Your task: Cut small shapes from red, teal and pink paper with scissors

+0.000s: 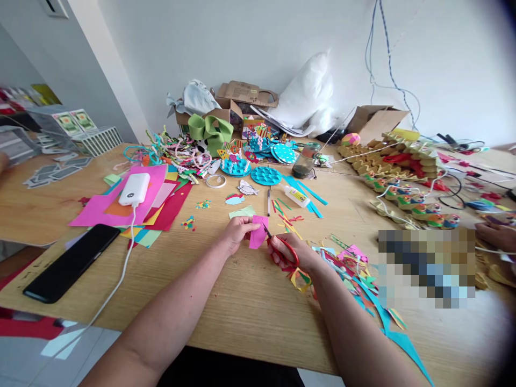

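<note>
Between the fingers of my left hand [237,235] is a small piece of pink paper [258,234], held upright above the table. My right hand [288,250] grips red-handled scissors [291,253], their dark blades at the paper's right edge. Just beyond the hands lie a pale green paper piece [242,212], a pen [269,202] and a glue bottle [297,196] on its side. A paper fish in red and light blue [235,199] and a white fish cutout [247,187] rest farther back. Thin coloured paper strips [285,216] are scattered beside the pen.
Coloured paper sheets [116,199] lie at left under a white power bank [135,189], near a black phone [72,263]. Paper scraps [363,279] spread by my right forearm. Blue dotted discs [266,175], a glass jar [306,160] and egg cartons [391,156] stand behind. Another person's hand [497,235] shows at right.
</note>
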`<move>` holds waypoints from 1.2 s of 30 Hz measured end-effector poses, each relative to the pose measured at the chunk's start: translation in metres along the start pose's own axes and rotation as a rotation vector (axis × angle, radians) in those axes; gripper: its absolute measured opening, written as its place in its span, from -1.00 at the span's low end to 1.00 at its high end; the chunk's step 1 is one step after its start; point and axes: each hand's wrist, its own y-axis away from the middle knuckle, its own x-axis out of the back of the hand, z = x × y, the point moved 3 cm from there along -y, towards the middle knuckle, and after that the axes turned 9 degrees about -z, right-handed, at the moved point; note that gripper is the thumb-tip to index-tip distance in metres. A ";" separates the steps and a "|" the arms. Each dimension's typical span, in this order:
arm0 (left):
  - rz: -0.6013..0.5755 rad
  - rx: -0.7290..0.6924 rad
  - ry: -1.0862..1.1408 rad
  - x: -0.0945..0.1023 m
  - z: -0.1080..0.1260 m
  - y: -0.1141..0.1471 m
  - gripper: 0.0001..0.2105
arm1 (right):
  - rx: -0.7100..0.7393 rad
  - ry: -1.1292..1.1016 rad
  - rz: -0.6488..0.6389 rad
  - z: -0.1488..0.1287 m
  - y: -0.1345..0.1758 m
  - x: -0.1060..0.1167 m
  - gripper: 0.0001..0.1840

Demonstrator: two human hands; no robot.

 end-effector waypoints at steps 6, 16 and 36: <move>-0.053 -0.005 0.041 -0.001 0.002 0.001 -0.76 | 0.007 -0.003 -0.023 -0.001 0.002 0.000 -0.28; -0.104 0.008 -0.085 -0.005 -0.001 0.003 -0.76 | 0.034 -0.006 -0.033 -0.007 0.002 -0.005 -0.27; -0.081 0.005 -0.064 -0.006 0.000 0.004 -0.77 | 0.055 0.069 0.024 -0.010 0.002 -0.007 -0.32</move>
